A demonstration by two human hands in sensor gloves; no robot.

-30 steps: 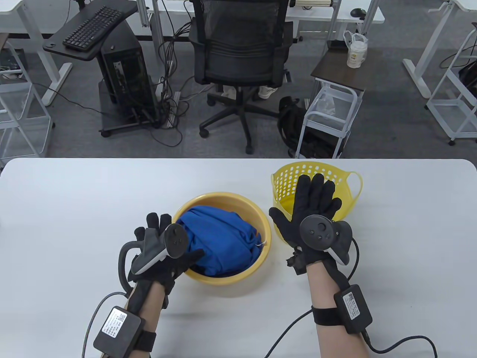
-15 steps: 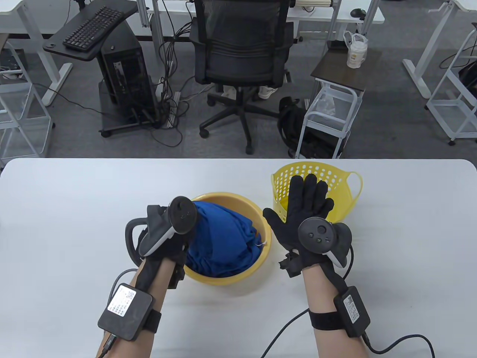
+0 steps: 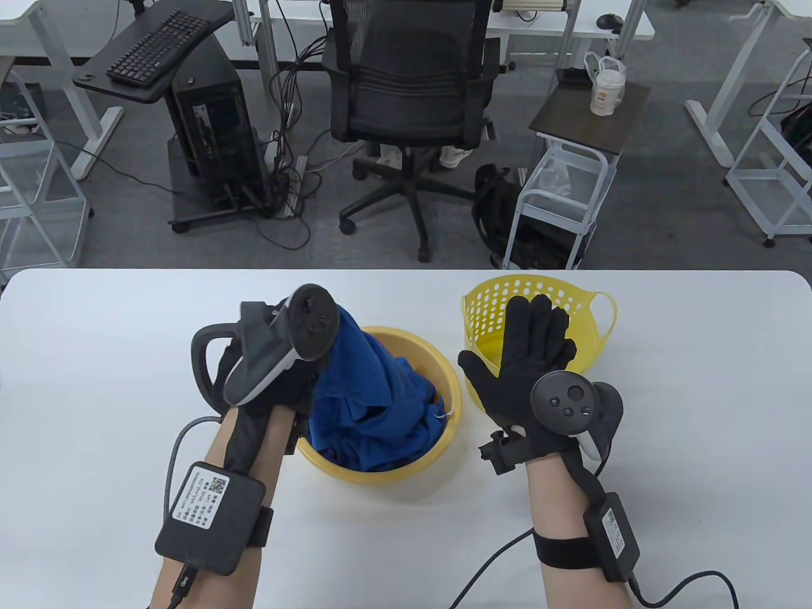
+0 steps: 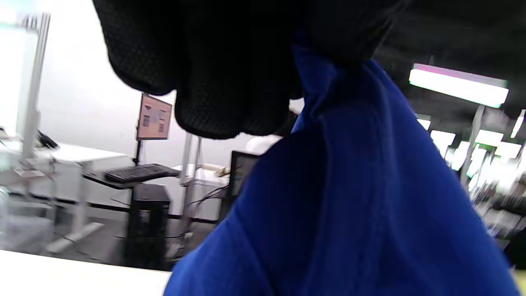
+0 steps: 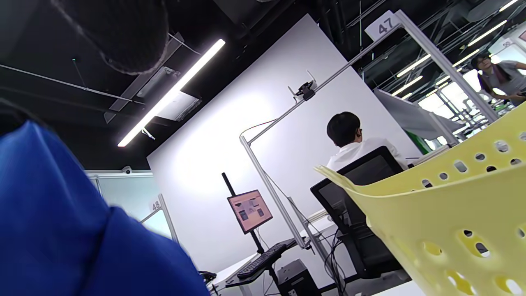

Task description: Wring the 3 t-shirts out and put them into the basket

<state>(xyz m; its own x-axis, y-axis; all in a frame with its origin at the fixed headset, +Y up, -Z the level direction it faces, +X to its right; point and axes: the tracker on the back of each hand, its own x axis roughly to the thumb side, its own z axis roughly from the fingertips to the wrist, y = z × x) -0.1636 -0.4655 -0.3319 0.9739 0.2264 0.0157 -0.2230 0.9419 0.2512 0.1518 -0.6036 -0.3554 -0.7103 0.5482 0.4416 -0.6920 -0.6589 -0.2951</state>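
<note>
Left hand (image 3: 279,387) grips bunch of blue t-shirt (image 3: 374,393), fingers curled round cloth; cloth raised, stretched up from yellow basin (image 3: 444,380), lower part lies in basin. Right hand (image 3: 533,374) spread flat, fingers straight, holds nothing, hovers before yellow perforated basket (image 3: 596,317). Basket stands just right of basin on white counter (image 3: 127,355). Basket bottom bare where it shows past hand. Other t-shirts: cannot tell.

The basin (image 3: 380,466) sits on the table (image 3: 95,355); the t-shirt (image 3: 368,399) lies in the basin, its top raised above the rim at the basin's left; the basket (image 3: 571,298) stands just right of the basin, slightly farther back; an office chair (image 3: 409,95) stands behind the basin, beyond the table's far edge.
</note>
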